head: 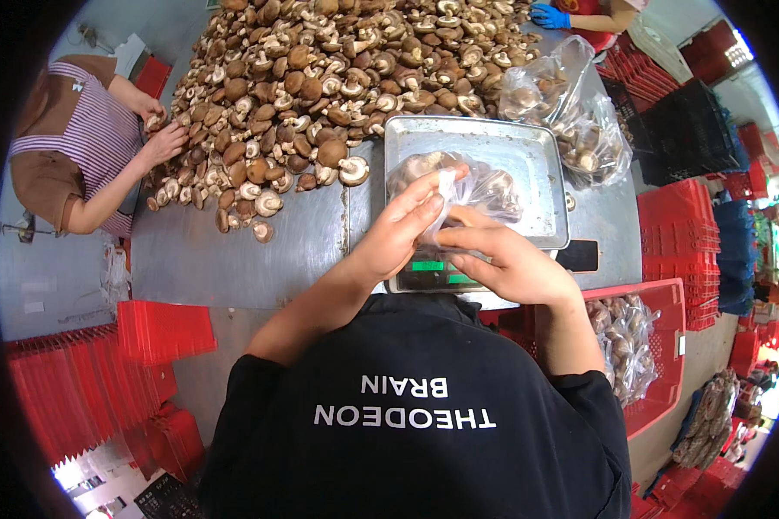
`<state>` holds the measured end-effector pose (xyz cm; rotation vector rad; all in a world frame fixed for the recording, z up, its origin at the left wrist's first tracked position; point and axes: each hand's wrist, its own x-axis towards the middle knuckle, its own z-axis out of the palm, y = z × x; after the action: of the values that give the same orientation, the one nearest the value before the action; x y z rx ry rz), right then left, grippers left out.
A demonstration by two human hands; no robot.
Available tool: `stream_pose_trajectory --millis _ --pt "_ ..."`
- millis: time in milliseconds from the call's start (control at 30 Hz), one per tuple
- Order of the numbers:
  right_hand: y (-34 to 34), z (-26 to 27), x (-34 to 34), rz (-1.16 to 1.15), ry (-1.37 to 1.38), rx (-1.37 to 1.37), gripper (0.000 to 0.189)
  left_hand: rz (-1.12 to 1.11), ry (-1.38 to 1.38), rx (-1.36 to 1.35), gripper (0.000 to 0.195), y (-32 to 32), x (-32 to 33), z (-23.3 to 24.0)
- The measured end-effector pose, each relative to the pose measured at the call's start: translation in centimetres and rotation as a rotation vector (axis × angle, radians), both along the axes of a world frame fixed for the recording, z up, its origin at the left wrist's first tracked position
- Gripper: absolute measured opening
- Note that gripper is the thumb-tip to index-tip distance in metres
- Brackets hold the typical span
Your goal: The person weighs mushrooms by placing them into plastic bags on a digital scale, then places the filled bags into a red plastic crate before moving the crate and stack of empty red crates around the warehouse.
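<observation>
A clear plastic bag of shiitake mushrooms rests on the metal tray of a digital scale. The bag's gathered mouth is between my two hands. My left hand pinches the plastic from the left, fingers pointing up along it. On the other side, my right hand has its fingers around the lower part of the gathered plastic. Part of the scale's green-lit display shows below my hands. A large heap of loose shiitake mushrooms lies behind the tray.
More bagged mushrooms stand right of the tray. A dark flat object lies on the metal table. A red crate holds filled bags at lower right. One person handles mushrooms at left; a blue-gloved hand is at top right.
</observation>
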<state>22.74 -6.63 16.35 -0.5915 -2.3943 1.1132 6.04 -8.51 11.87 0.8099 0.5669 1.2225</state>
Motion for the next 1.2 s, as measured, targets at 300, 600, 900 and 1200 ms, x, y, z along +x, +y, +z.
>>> stream_pose_trajectory --millis 300,600,900,1200 --pt "4.5 -6.3 4.1 -0.582 1.069 -1.261 0.047 -0.159 0.972 0.107 0.015 -1.7 -3.7 -2.9" --pt "1.7 -11.3 -3.4 -0.906 0.171 0.531 0.03 -0.026 0.843 0.41 0.014 -2.7 0.3 1.0" --pt "-4.7 -4.6 19.0 -1.511 0.364 0.38 0.03 0.009 0.795 0.554 0.02 -2.0 2.9 3.2" --pt "-16.8 -10.0 42.4 -1.907 -0.958 -0.041 0.032 -0.086 0.924 0.341 0.009 -0.7 4.1 -0.3"
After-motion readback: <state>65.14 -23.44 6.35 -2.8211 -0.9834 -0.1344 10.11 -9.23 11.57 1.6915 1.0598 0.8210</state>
